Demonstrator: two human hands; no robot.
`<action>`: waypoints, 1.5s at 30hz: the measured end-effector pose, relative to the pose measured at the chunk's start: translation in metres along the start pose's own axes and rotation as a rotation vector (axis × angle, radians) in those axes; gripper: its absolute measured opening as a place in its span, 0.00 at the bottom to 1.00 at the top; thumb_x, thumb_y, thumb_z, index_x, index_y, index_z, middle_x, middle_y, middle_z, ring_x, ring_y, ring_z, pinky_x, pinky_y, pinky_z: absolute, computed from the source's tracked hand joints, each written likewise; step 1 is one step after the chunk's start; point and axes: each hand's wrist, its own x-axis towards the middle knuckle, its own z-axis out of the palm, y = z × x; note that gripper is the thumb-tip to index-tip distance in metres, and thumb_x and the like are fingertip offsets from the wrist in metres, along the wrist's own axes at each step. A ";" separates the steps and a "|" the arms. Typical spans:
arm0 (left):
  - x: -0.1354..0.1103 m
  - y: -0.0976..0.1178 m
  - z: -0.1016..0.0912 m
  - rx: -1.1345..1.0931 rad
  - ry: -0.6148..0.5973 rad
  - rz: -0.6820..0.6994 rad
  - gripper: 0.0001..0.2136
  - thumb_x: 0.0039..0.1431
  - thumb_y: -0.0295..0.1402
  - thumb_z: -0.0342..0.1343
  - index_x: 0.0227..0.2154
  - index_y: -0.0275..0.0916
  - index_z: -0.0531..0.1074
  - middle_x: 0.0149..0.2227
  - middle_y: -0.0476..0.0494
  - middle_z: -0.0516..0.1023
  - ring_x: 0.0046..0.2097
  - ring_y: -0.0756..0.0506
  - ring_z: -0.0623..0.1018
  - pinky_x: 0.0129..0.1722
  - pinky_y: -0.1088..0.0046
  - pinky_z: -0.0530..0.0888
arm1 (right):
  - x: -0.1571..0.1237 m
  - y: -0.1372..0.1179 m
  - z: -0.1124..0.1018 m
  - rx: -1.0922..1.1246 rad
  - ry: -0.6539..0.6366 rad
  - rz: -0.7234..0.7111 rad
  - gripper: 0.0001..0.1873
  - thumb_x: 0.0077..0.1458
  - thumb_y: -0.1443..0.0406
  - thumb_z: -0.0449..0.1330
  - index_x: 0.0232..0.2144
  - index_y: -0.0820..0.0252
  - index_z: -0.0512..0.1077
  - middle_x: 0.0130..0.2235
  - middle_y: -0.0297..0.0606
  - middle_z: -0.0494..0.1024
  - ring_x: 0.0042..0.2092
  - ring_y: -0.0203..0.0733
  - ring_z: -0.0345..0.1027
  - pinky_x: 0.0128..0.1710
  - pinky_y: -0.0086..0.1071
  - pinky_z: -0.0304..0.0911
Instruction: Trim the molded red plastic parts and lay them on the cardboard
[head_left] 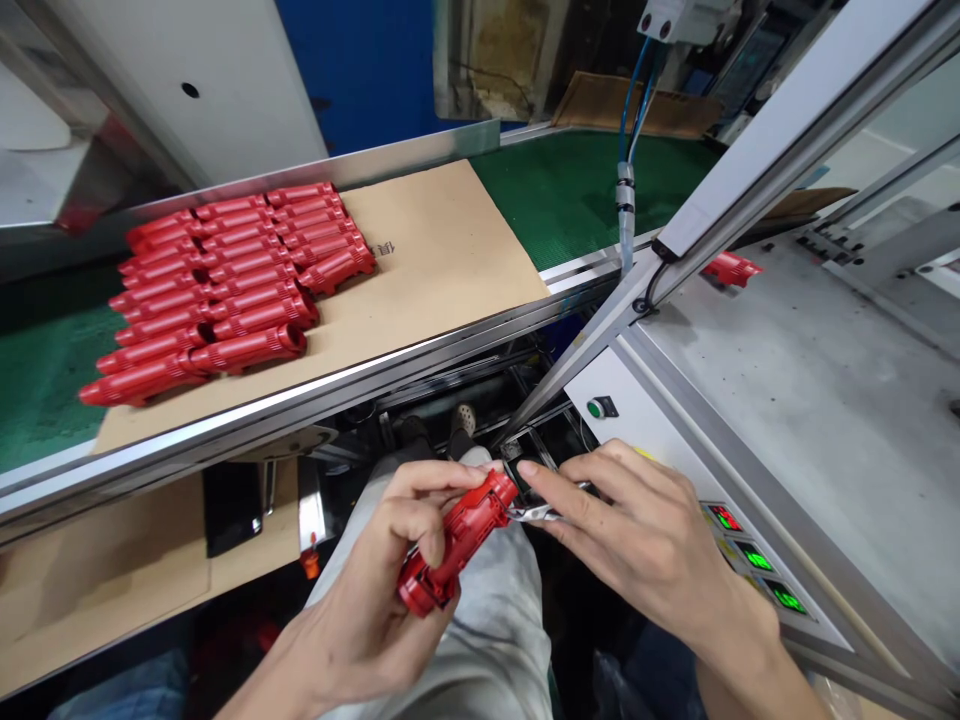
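My left hand (397,570) is closed around a red plastic flashlight-shaped housing (469,530), held tilted above my lap with its open, ribbed inner side showing. In my right hand (637,520) are small metal nippers (534,513), largely covered by the fingers. Their silvery jaws touch or nearly touch the upper right edge of the housing; the exact contact is too small to tell. My right index finger stretches toward the housing's upper end. Rows of similar red housings (247,270) lie on a cardboard sheet (450,250) at the left.
The cardboard rests on a green conveyor belt (585,180) with a metal rail. To the right stands a machine table (810,350) carrying another red part (731,268), with digital displays (756,556) on its front panel. A slanted aluminium post (750,150) rises between them.
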 end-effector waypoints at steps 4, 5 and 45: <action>0.000 0.000 0.003 -0.001 0.019 -0.014 0.18 0.60 0.17 0.63 0.41 0.44 0.65 0.59 0.36 0.73 0.58 0.39 0.82 0.55 0.59 0.84 | 0.001 -0.001 -0.002 -0.028 0.001 -0.003 0.22 0.69 0.72 0.66 0.63 0.61 0.76 0.42 0.40 0.81 0.41 0.43 0.70 0.42 0.39 0.66; 0.000 0.000 0.004 -0.003 0.029 -0.021 0.17 0.60 0.17 0.63 0.41 0.44 0.65 0.59 0.37 0.73 0.57 0.39 0.82 0.55 0.59 0.84 | 0.001 -0.001 -0.002 -0.033 0.002 -0.005 0.22 0.70 0.72 0.65 0.63 0.60 0.76 0.42 0.40 0.81 0.41 0.43 0.70 0.42 0.39 0.65; -0.006 0.001 0.003 0.037 -0.010 0.021 0.24 0.54 0.09 0.55 0.47 0.44 0.64 0.63 0.32 0.67 0.69 0.30 0.72 0.60 0.51 0.76 | -0.011 -0.020 0.024 0.065 0.128 0.155 0.25 0.67 0.72 0.68 0.64 0.60 0.76 0.41 0.39 0.81 0.39 0.42 0.73 0.43 0.40 0.69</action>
